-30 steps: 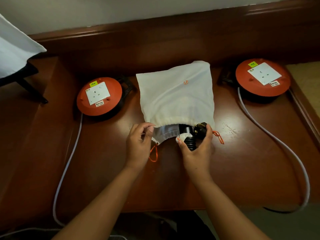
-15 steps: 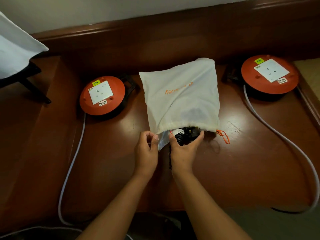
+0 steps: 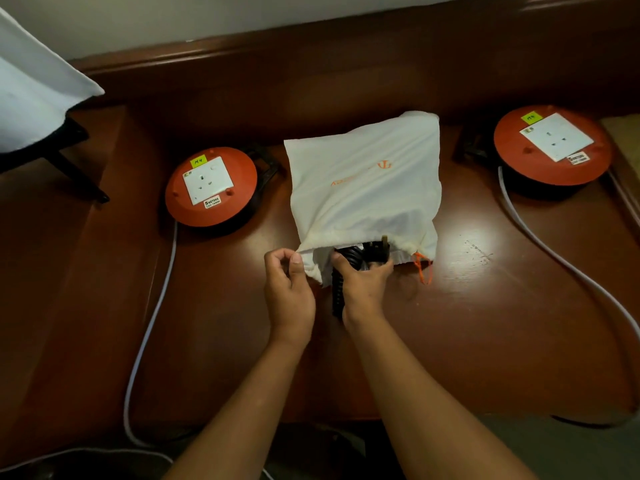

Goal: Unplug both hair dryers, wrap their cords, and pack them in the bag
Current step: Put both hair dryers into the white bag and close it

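Observation:
A white cloth drawstring bag [image 3: 363, 181] with orange lettering lies on the dark wooden table [image 3: 485, 306], its mouth towards me. It bulges with something dark inside; the hair dryers themselves are hidden. My left hand [image 3: 289, 289] pinches the bag's left rim. My right hand [image 3: 363, 285] grips a black coiled cord [image 3: 337, 292] and a black plug [image 3: 377, 249] at the bag's mouth, partly inside. An orange drawstring [image 3: 423, 268] hangs from the mouth's right corner.
Two orange cable reels with white sockets sit on the table, one left of the bag [image 3: 211, 187] and one at the far right [image 3: 550, 145]. Nothing is plugged into either socket. Their white cables [image 3: 152, 323] run off the front edge. A white cloth-covered stand [image 3: 34, 98] is at the far left.
My right hand has pushed the coiled cord and plug further into the bag's mouth. The bag has shifted and its orange lettering now shows. My left hand stays on the rim.

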The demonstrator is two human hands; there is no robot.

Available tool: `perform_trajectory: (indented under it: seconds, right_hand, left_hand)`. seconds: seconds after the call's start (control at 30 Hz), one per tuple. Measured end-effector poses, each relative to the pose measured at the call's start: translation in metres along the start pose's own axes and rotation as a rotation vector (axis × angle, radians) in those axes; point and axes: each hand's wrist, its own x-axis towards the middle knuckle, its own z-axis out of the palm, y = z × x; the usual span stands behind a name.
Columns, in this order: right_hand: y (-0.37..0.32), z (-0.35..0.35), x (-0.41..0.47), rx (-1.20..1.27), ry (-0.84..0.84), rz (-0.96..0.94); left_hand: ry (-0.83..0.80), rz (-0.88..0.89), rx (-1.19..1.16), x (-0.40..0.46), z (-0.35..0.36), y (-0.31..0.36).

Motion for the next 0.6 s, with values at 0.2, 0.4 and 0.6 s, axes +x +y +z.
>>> perform_trajectory:
  seconds: [0.2, 0.4, 0.6]
  right_hand:
    - [0.000, -0.032, 0.008, -0.083, -0.289, 0.038]
    - [-0.006, -0.039, 0.013, -0.448, -0.226, -0.137]
    - [-0.005, -0.032, 0.018, -0.510, -0.078, -0.208]
  left_hand:
    - [-0.116, 0.013, 0.234, -0.009, -0.011, -0.024]
    - [-0.174, -0.003, 0.410, -0.010, -0.005, -0.038]
    - [-0.212, -0.130, 0.335, 0.009, -0.001, -0.040]
